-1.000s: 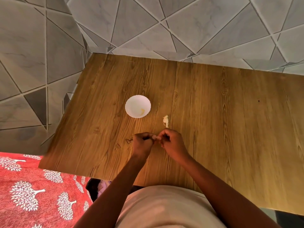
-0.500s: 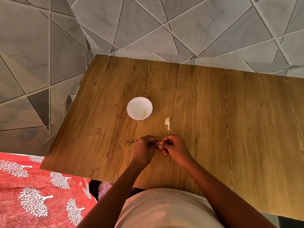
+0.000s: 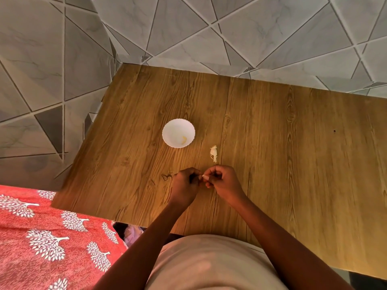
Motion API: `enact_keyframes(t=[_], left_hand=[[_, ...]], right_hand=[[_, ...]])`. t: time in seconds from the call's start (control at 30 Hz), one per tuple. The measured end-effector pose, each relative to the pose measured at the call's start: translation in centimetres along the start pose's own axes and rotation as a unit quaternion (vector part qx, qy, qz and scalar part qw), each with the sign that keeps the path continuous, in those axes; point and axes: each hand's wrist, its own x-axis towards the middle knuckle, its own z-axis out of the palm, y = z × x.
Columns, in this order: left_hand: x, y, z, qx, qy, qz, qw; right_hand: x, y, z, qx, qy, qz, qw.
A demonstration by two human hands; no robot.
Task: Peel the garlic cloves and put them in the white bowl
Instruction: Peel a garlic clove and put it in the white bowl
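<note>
Home: tiled floor (image 3: 209, 28), patterned bedspread (image 3: 41, 237)

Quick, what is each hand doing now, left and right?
Left hand: fingers curled, pinching the garlic clove.
Right hand: fingers curled, pinching the same clove.

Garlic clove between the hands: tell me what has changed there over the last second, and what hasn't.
Little has changed. Both hands, left hand and right hand, keep pinching the garlic clove between their fingertips above the wooden table, working at the skin with only small finger shifts. Nothing was let go. The white bowl with a peeled piece inside and the scrap of garlic skin stayed put.
</note>
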Motion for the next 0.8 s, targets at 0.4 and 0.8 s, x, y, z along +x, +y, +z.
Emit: enact_keyframes(t=[0.4,0.8], left_hand=[[-0.1,-0.2,-0.3,-0.223,-0.020,-0.111,0.968],[-0.3,0.4,-0.9,-0.275,-0.023,-0.083,0.958]], right_hand=[[-0.6,0.6,-0.3,-0.155,0.021,-0.119,0.981],[-0.2,0.3,-0.8,-0.248,0.019,-0.242,0.938]])
